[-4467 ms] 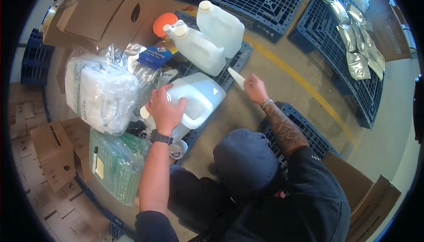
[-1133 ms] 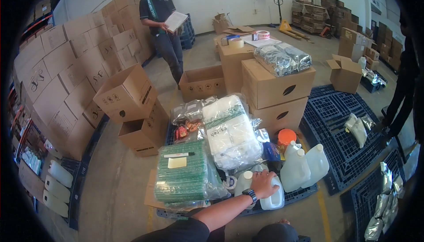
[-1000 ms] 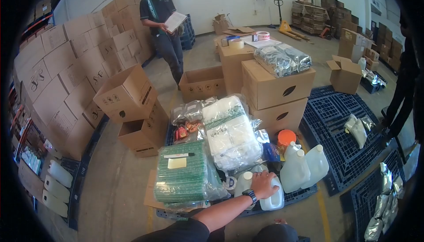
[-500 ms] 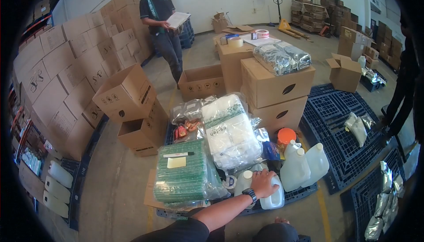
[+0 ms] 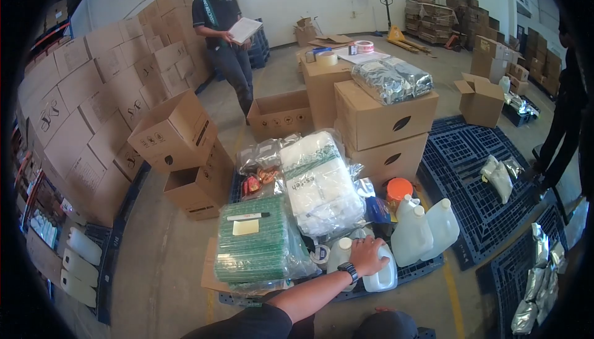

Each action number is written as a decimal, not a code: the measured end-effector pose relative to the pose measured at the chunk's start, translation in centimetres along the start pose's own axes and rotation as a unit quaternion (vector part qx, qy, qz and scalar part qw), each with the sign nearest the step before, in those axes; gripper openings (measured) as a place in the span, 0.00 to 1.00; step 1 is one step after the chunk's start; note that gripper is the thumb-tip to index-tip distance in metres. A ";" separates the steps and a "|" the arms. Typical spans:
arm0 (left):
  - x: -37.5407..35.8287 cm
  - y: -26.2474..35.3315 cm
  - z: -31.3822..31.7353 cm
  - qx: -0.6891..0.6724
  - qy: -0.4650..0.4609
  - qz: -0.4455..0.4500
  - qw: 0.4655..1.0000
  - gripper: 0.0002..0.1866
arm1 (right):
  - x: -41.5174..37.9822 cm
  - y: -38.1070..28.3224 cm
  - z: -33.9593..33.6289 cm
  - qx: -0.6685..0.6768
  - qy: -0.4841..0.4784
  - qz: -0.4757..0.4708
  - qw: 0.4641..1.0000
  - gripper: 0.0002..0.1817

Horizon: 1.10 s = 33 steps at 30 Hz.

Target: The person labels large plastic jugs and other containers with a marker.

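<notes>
My left hand (image 5: pixel 367 256), with a watch on the wrist, is closed over the top of a white plastic jug (image 5: pixel 382 277); its cap and handle are hidden under the fingers. Beside it on the left stands another capped jug (image 5: pixel 340 253), touching the hand. To the right are more translucent jugs (image 5: pixel 412 238) and a tub with an orange lid (image 5: pixel 399 189). A bag of green-striped packs (image 5: pixel 252 255) with a marker on top lies left of the hand, next to a white wrapped pack (image 5: pixel 322 184). Only a sliver of my right hand (image 5: pixel 385 309) shows by my knee, its fingers mostly hidden.
Open cartons (image 5: pixel 173 130) stand at the left, before a tall wall of boxes (image 5: pixel 93 91). Stacked cartons (image 5: pixel 383 116) hold silver packs (image 5: pixel 392 80). A person (image 5: pixel 224 35) holds papers at the back; another person in dark clothes (image 5: pixel 564 104) stands by blue pallets (image 5: pixel 473 184) at the right.
The view has shifted slightly. My left hand stays on the jug. Less of my right hand shows by the knee. The person at the back has tilted the papers a little.
</notes>
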<state>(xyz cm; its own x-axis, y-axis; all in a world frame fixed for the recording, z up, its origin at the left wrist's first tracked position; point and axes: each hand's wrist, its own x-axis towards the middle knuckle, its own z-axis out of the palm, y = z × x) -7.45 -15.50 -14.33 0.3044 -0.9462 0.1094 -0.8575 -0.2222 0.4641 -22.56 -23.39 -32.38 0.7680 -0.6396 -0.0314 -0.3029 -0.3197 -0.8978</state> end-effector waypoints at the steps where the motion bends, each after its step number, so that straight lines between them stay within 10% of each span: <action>1: 0.0 0.0 -0.1 0.000 0.002 0.000 1.000 0.27 | 0.1 0.0 -0.1 0.000 -0.001 -0.003 1.000 0.21; 33: 0.3 -1.2 1.9 0.023 0.023 0.012 0.999 0.27 | -4.0 1.3 0.8 0.070 -0.002 -0.017 0.997 0.21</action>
<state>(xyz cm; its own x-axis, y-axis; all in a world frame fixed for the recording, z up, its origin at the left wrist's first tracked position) -7.12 -15.96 -16.53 0.3020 -0.9395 0.1614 -0.8828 -0.2118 0.4192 -25.54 -20.73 -33.72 0.7790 -0.6271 -0.0005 -0.1947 -0.2412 -0.9508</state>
